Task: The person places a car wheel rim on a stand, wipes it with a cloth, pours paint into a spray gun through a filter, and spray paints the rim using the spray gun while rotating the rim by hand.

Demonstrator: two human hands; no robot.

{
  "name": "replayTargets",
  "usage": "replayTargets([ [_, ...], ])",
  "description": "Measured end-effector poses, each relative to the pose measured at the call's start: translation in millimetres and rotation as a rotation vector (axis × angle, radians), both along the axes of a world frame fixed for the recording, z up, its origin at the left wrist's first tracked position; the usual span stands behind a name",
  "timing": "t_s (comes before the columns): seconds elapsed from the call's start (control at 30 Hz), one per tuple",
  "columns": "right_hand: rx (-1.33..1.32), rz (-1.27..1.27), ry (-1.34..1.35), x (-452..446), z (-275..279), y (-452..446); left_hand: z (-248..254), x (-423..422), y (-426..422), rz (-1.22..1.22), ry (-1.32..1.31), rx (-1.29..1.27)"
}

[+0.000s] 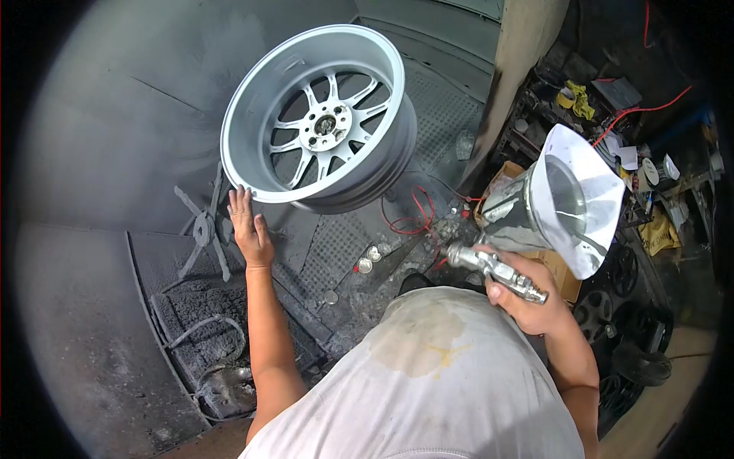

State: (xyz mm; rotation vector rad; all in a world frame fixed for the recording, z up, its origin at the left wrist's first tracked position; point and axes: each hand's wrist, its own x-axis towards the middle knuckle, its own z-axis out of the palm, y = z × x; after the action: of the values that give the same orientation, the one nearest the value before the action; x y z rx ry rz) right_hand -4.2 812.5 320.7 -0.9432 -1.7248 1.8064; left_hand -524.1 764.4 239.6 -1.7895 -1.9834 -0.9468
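A silver multi-spoke wheel rim (396, 164) stands tilted at the upper middle, its hollow side facing me. My left hand (250, 229) is at its lower left edge, fingers stretched out, fingertips at the rim's lip. On the right, my right hand (527, 294) is wrapped round a metal spray gun (497, 273). A cup with a white, flared paper-like funnel (562, 200) is by the gun; how the cup joins it is partly hidden.
A grey star-shaped stand (203, 229) leans at the left wall. Red hose (417, 222) and several small lids lie on the floor. Cluttered shelves (527, 138) stand at the right, above dark wheels (623, 344). A dusty matted block (200, 329) sits lower left.
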Motion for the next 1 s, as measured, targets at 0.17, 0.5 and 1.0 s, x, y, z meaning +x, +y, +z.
replayTargets([
  [0.17, 0.548, -0.311, -0.245, 3.0, 6.3, 18.2, -0.5, 27.1, 0.1, 0.027, 0.012, 0.029],
  [0.5, -0.016, -0.135, -0.121, -25.4, 9.4, 1.9, 7.2, 104.5, 1.6, -0.028, -0.001, -0.047],
  [1.0, 0.17, -0.442, -0.149, -18.5, -25.6, 28.1, -3.7, 78.2, 2.4, -0.074, -0.035, -0.013],
])
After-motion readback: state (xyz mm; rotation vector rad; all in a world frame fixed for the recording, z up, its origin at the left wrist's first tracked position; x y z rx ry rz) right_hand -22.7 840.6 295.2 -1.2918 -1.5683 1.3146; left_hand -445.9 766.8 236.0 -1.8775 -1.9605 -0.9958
